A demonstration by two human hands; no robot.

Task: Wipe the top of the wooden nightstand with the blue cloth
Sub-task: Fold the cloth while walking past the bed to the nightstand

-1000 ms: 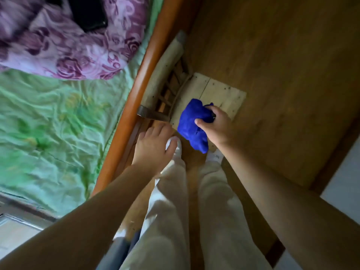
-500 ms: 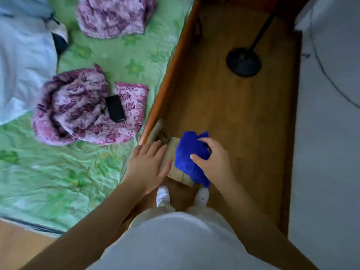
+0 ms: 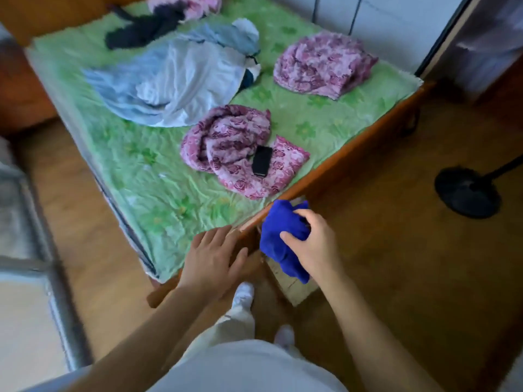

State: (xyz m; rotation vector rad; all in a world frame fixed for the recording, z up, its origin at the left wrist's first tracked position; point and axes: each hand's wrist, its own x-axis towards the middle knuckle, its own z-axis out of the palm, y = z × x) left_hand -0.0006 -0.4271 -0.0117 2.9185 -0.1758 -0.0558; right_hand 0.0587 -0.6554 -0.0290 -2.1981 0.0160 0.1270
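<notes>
My right hand [image 3: 315, 244] grips the bunched blue cloth [image 3: 280, 236], which hangs in the air beside the bed's orange wooden side rail [image 3: 339, 168]. Below the cloth a pale wooden board [image 3: 294, 287] lies low by the floor, mostly hidden by the cloth and my hand. My left hand [image 3: 213, 258] is spread flat, fingers apart, over the bed's near corner and holds nothing. No nightstand top is plainly visible in this view.
The bed with a green sheet [image 3: 158, 176] carries pink floral bedding [image 3: 237, 154], a black phone [image 3: 261, 161], and a pale blue garment [image 3: 175, 80]. A black round fan base [image 3: 467, 193] stands on the wooden floor at right. My white-socked feet [image 3: 243, 292] stand below the hands.
The view has risen and swung left, so much more of the bed shows. My right hand has lifted the blue cloth off the pale board. My left hand stays by the bed's edge.
</notes>
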